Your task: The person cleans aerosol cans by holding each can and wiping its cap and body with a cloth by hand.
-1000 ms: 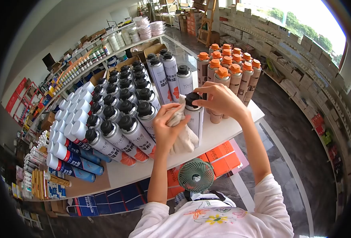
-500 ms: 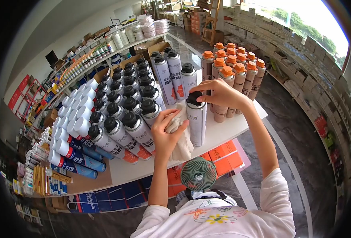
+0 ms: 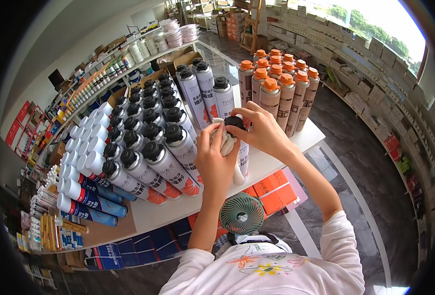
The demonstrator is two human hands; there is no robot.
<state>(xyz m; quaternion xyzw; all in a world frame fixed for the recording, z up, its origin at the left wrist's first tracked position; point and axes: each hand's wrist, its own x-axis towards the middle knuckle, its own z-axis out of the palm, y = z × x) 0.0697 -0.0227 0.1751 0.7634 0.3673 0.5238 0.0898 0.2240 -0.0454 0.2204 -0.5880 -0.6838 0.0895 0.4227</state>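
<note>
Near the table's front edge a white spray can (image 3: 244,158) with a black cap (image 3: 234,122) stands in front of me. My right hand (image 3: 260,129) grips that cap with thumb and fingers. A crumpled whitish cloth (image 3: 228,143) is pinched in my left hand (image 3: 214,151), pressed to the can just below its cap and hanging down over its side. Left of my hands stand rows of similar black-capped cans (image 3: 153,151). Just behind is another such can (image 3: 223,96).
Brown cans with orange caps (image 3: 276,86) stand at the table's right end. White-capped blue cans (image 3: 97,145) fill the left. A small green fan (image 3: 242,213) sits at my chest. Orange boxes (image 3: 275,189) lie below the table edge. Loaded shelves (image 3: 365,73) line the right wall.
My left hand has brought the cloth up and right against the can's top. My right hand still holds the cap, its fingers now lower around it. The view has shifted slightly.
</note>
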